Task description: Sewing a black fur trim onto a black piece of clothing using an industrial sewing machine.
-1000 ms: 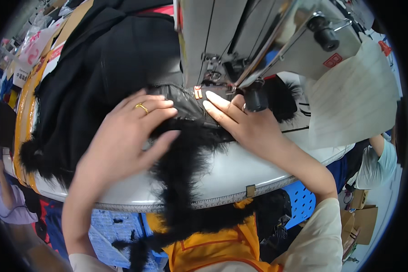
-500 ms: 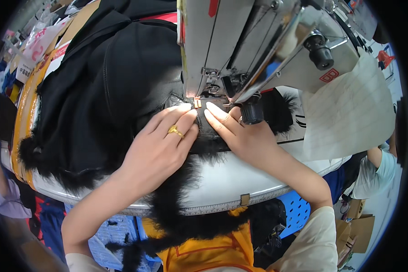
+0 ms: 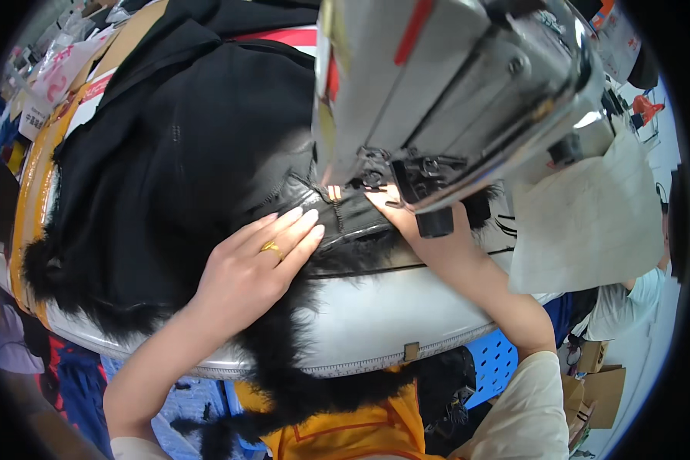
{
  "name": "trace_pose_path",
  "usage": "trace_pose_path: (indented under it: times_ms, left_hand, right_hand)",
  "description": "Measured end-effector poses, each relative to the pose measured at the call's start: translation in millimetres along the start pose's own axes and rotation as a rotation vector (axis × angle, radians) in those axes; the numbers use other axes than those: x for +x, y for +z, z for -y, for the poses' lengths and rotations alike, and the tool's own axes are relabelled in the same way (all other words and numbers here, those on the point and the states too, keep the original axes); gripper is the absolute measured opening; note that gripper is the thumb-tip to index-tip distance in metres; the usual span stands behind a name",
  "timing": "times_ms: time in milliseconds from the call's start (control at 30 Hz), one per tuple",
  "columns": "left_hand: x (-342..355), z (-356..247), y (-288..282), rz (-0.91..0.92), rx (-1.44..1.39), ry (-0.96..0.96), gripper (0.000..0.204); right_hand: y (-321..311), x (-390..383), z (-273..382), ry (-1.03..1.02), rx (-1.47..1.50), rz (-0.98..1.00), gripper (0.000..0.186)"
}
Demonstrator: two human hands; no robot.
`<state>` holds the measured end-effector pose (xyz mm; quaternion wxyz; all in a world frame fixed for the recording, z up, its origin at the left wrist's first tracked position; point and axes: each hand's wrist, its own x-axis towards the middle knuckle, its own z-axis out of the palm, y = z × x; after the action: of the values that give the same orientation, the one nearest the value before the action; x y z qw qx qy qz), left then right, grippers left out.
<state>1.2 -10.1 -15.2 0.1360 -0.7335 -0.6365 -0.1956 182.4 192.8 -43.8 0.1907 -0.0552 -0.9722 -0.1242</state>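
In the open cardboard box (image 3: 606, 392) at the right, the contents cannot be made out. The black garment (image 3: 169, 169) is spread on the white table (image 3: 383, 307), beside and beneath the sewing machine (image 3: 429, 84), its long axis run far to near, with a fur strip (image 3: 276, 349) hung over the near edge. The garment is pressed by the left hand (image 3: 257, 264), fingers close together, while the right hand's (image 3: 445, 239) grip (partly hidden) cannot be told.
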Motion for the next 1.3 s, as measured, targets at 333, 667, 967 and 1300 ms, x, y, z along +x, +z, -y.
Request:
trace_pose_path:
  times_ms: [333, 667, 967, 1300]
  left_hand:
    - [18.2, 34.0, 8.9, 0.07, -0.052, 0.122, 0.035]
    - [22.6, 33.0, 8.5, 0.076, -0.009, 0.166, 0.033]
    - [22.8, 34.3, 12.2, 0.041, 0.021, 0.172, 0.031]
    - [5.9, 44.1, 10.2, 0.1, -0.228, 0.093, 0.033]
  right_hand:
    - [6.8, -9.4, -8.1, 0.175, 0.082, 0.002, 0.014]
    - [7.1, -6.3, -13.7, 0.15, 0.05, -0.037, 0.013]
    - [-4.2, 1.1, -12.8, 0.038, -0.135, -0.089, 0.009]
    - [-34.1, -1.3, -21.4, -0.046, -0.364, 0.046, 0.018]
